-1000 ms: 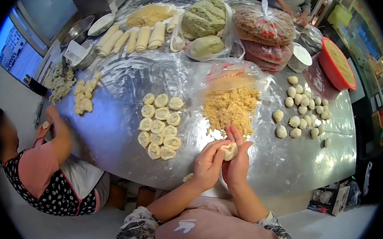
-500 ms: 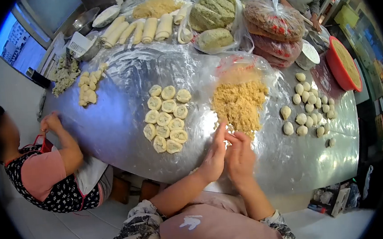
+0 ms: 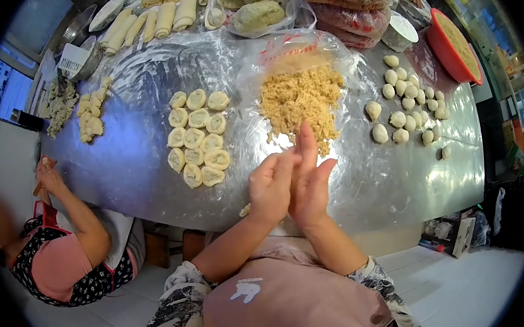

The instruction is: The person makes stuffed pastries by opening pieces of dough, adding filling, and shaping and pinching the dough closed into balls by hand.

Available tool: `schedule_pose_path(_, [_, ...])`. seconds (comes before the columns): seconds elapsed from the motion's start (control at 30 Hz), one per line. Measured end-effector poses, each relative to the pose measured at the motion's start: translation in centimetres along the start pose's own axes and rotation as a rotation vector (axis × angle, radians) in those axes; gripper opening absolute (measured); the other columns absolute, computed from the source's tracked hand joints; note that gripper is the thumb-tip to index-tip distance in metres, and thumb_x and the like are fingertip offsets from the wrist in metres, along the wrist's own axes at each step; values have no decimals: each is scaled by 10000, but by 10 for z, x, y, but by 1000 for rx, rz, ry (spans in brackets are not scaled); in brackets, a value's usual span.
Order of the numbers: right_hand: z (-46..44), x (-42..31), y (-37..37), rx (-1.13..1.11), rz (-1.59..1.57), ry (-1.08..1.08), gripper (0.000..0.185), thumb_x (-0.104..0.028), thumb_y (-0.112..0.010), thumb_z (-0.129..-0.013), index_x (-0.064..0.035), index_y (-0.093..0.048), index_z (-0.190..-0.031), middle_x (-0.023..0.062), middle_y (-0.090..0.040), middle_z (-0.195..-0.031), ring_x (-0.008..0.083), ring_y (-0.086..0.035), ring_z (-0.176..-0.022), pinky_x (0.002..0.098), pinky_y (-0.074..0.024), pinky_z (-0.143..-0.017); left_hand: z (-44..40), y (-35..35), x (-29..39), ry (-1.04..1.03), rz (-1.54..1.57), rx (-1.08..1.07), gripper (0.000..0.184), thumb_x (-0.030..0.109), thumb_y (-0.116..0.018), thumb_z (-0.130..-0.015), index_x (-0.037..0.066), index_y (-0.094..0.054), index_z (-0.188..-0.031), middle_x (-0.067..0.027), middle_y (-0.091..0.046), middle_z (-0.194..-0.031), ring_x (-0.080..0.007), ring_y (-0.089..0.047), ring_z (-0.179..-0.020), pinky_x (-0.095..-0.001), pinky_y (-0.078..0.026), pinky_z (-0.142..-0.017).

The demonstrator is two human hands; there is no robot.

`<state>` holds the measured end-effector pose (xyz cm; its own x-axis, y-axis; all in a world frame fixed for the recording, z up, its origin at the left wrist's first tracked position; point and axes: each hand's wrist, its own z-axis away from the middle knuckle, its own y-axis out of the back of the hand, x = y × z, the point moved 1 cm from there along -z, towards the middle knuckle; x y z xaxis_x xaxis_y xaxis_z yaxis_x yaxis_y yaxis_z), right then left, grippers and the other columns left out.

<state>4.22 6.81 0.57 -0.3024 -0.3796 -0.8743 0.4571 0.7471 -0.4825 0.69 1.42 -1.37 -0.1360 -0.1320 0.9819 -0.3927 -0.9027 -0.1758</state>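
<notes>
Metal table [image 3: 397, 184] runs wide across the room, streaked with white powder. Your left hand [image 3: 271, 184] comes in half curled, its fingers brought against the palm side of your right hand [image 3: 308, 190]. Your right hand is upright and mostly flat, fingers straight, thumb out to the side. Whether a piece of dough sits between them cannot be told — the palms hide it — so neither a grasp nor a release can be confirmed.

Step in hand, as judged: pressing or shaping between the palms, above the near side of the table. From this pose, a further press would call for light, even pressure and the palms kept facing.

Crumbly yellow mix [image 3: 302, 97] lies just beyond your right fingertips, heaped at a clear plastic bag [image 3: 308, 46]. Its long axis runs roughly away from you, the narrower end toward your hands.

To the left, flattened dough rounds [image 3: 193, 138] sit in close rows; to the right, dough balls [image 3: 398, 119] lie loosely grouped. Red basin [image 3: 445, 56] stands behind those, tilted in view. Far left, a co-worker [image 3: 62, 262] has both hands together at the table edge.
</notes>
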Motion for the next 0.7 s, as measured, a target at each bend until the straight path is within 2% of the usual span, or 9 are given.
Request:
schedule_pose_path(0.13, [8,8,6,30,93,-57,703,-534,-214,-958,-17,-177,-1431,139,-210,-1465,244,-188,-1355,370,-120,-1102,-9,13,19,202,306,90,475,333,-347,-1010,107,-379,-593,-44,-442,-592,-166,-470,-616,-338,-473,-751])
schedule_pose_path(0.23, [21,20,15,-54,404,-106,580,-405,-331,-995,6,-243,-1393,178,-363,-1367,241,-355,-1271,343,-285,-1048,-14,17,13,105,216,131,517,414,-337,-999,92,-406,-601,-33,-434,-592,-173,-475,-625,-364,-451,-857])
schedule_pose_path(0.27, [24,18,14,-66,435,-150,542,-396,-332,-998,9,-296,-1358,159,-442,-1281,220,-428,-1183,333,-342,-994,-13,21,10,62,171,12,560,500,-315,-977,39,-535,-748,-79,-587,-747,-194,-535,-698,-388,-392,-965])
schedule_pose_path(0.37, [25,15,19,-40,393,-174,477,-380,-321,-1006,8,-405,-1270,117,-565,-1111,175,-539,-1007,303,-429,-878,-10,3,52,287,835,132,612,538,-297,-963,-5,-574,-1025,-150,-638,-1067,-206,-594,-814,-394,-334,-1029])
schedule_pose_path(0.4, [24,16,23,-22,357,-161,465,-377,-315,-1008,6,-433,-1243,105,-587,-1070,164,-558,-964,293,-444,-847,-11,13,40,185,867,28,624,531,-331,-956,-12,-501,-1213,-189,-534,-1282,-206,-620,-883,-379,-364,-1002])
schedule_pose_path(0.5, [26,3,15,-169,320,-431,444,-369,-305,-1013,6,-460,-1195,88,-591,-1024,139,-553,-893,276,-450,-798,-3,33,17,239,256,-245,557,493,-349,-967,-10,-556,-1090,-189,-591,-1194,-206,-624,-853,-384,-392,-978])
schedule_pose_path(0.53, [27,2,7,-84,243,-365,443,-387,-303,-1010,-1,-471,-1147,77,-582,-985,117,-538,-845,265,-450,-751,-4,36,7,139,334,-353,517,457,-353,-977,-11,-572,-966,-186,-630,-1110,-213,-624,-822,-394,-420,-950])
schedule_pose_path(0.63, [27,-1,8,-58,489,-197,465,-419,-302,-1003,-11,-472,-1150,65,-578,-963,104,-533,-802,253,-455,-710,-10,35,-2,126,279,-246,532,467,-333,-978,0,-567,-880,-186,-655,-1015,-255,-613,-897,-417,-396,-977])
schedule_pose_path(0.7, [25,0,11,-45,463,-211,493,-447,-298,-996,-13,-468,-1157,67,-581,-958,105,-539,-771,246,-458,-675,-8,23,10,155,493,-161,568,535,-343,-949,20,-579,-912,-185,-630,-1072,-308,-573,-1017,-433,-355,-1011])
